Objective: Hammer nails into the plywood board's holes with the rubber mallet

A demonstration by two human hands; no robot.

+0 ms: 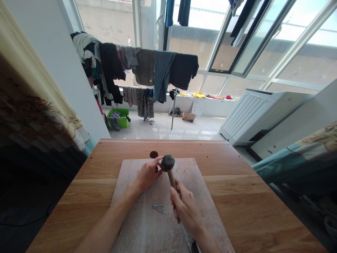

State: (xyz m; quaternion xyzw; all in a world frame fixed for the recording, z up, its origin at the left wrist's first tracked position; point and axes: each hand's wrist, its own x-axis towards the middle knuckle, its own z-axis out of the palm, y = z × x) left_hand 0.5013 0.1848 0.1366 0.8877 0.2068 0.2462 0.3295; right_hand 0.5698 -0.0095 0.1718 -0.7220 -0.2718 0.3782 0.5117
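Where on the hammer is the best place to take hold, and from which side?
Take the hammer by its wooden handle, low down, from the near side: the heavy dark head points away from the person, and the right hand wraps the near end.

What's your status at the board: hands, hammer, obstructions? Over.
Right hand gripping hammer handle. Left hand fingertips on board beside hammer head; anything pinched, hidden. Loose nails lying between hands.
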